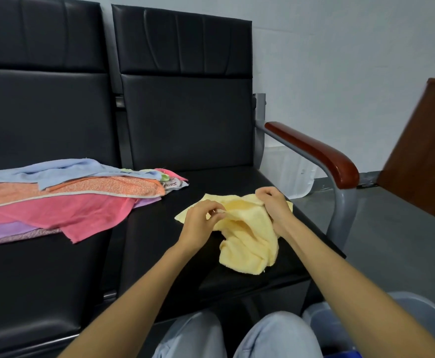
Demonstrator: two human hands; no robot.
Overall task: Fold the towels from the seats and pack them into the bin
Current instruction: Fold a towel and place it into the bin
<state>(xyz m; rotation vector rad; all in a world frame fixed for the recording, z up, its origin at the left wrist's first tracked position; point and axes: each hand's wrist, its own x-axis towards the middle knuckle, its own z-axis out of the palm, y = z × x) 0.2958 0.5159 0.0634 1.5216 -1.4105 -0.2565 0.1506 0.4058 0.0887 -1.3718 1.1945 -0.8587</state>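
Here, the fingers (215,211) of the left hand (198,220) are curled, thumb against fingertips, and pinch a raised fold of the yellow towel (247,246). At about two o'clock from it, the right hand (275,205) has its fingers bent over and grips the towel's far edge. Both bare forearms reach in from six o'clock.

The yellow towel is crumpled, not yet folded flat. Its far part spreads on the black right seat (211,182), and its near part is bunched in loose folds towards the seat's front edge.

At nine o'clock of this towel, well apart from it, a pile of towels (69,202) in light blue, orange, pink and lilac lies spread over the left seat (43,267), one end reaching across onto the right seat.

At two o'clock stands a reddish wooden armrest (319,153) on a grey metal frame.

At five o'clock, low beside the person's knees (275,337) in pale jeans, the grey-blue rim of the bin (418,313) shows on the floor.
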